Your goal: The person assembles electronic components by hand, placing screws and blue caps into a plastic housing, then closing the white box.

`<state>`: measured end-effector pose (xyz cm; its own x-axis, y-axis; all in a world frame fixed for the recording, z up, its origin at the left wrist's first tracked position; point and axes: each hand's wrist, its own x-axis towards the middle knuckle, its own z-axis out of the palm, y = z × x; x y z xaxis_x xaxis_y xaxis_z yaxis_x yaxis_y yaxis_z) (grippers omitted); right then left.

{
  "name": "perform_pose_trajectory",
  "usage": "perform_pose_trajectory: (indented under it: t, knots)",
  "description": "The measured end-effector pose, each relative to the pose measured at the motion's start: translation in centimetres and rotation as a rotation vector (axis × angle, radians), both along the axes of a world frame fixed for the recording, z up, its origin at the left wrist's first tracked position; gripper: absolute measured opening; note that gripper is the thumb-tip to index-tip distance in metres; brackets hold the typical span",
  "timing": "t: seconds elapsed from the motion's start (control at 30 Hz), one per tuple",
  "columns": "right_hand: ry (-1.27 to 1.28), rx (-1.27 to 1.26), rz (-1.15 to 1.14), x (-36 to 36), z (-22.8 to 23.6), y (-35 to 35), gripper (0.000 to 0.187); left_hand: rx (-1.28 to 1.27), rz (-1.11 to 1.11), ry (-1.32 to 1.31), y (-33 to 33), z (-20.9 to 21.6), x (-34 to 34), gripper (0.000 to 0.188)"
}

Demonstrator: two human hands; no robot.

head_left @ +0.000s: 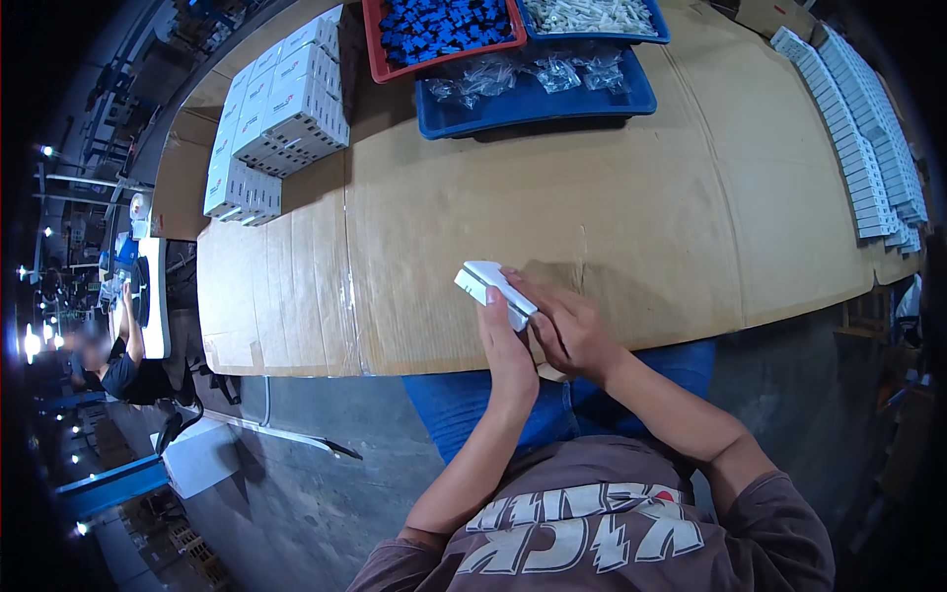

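Observation:
A small white box (pixel 485 279) with a dark slit along its side is held tilted just above the near edge of the cardboard-covered table (pixel 464 197). My left hand (pixel 510 360) grips it from the near left side, the thumb pressed along its face. From the right, my right hand (pixel 577 333) closes over its near end, with the index finger stretched along the upper edge. Both hands hold the same box close to my body. The fingers beneath it are hidden.
Stacked white boxes (pixel 286 104) stand at the far left; long white stacks (pixel 853 148) line the right side. At the back are a red tray (pixel 373 44) of blue pieces, a blue tray (pixel 646 37) of whitish parts and another blue tray (pixel 533 116) with clear bags. A person (pixel 123 360) sits farther left.

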<state>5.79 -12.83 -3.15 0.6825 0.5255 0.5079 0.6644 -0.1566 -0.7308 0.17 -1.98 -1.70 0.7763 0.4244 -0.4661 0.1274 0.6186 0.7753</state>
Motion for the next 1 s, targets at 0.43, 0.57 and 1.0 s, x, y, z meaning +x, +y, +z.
perform_pose_trajectory:
  t: [0.43,0.57,1.0]
  knots:
    - [1.069,0.278,0.144,1.0,3.5,-1.3,0.053,0.976,-0.438,-0.444,4.0,1.5,1.2,0.111]
    - [1.235,0.401,0.110,0.6,2.5,-1.0,0.047,0.752,-0.395,-0.367,3.2,2.2,1.2,0.089]
    - [0.367,0.077,-0.037,-2.3,4.6,0.7,0.059,0.396,-0.110,-0.404,1.0,2.8,1.7,0.063]
